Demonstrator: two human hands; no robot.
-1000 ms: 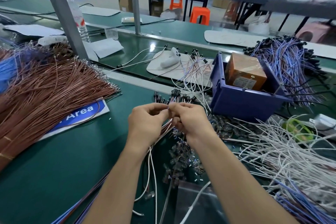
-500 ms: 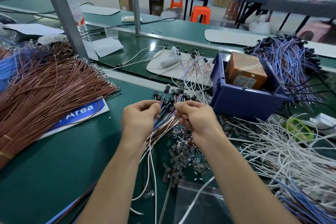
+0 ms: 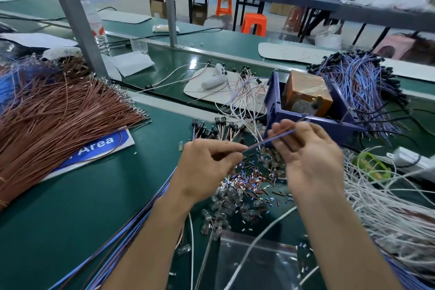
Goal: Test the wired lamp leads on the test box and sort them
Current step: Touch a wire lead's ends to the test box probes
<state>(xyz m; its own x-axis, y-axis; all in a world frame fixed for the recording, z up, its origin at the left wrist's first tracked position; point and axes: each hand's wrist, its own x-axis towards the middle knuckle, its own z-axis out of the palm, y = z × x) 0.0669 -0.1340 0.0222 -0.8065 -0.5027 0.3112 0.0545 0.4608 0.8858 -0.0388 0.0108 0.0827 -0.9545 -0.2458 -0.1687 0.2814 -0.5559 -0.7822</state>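
Note:
A thin blue and brown lamp lead (image 3: pixel 270 140) is stretched between my two hands above the green bench. My left hand (image 3: pixel 207 169) pinches its near end. My right hand (image 3: pixel 310 160) grips its far end, close to the front wall of the blue bin (image 3: pixel 313 122). Inside that bin sits an orange test box (image 3: pixel 306 94). A row of leads with black lamp holders (image 3: pixel 216 129) lies on the bench just beyond my hands. Small glass bulbs and cut sleeve bits (image 3: pixel 237 190) are scattered under my hands.
A big fan of brown wires (image 3: pixel 58 115) covers the left, over a blue "Area" sign (image 3: pixel 98 148). Blue-purple leads (image 3: pixel 357 87) pile up behind the bin. White wires (image 3: pixel 388 207) fill the right. A clear plastic bag (image 3: pixel 256 263) lies near me. A grey post (image 3: pixel 77 21) stands at the left rear.
My hands let the bundle of leads drop to the bench and drew apart, pulling a single lead out. My right hand rose toward the blue bin.

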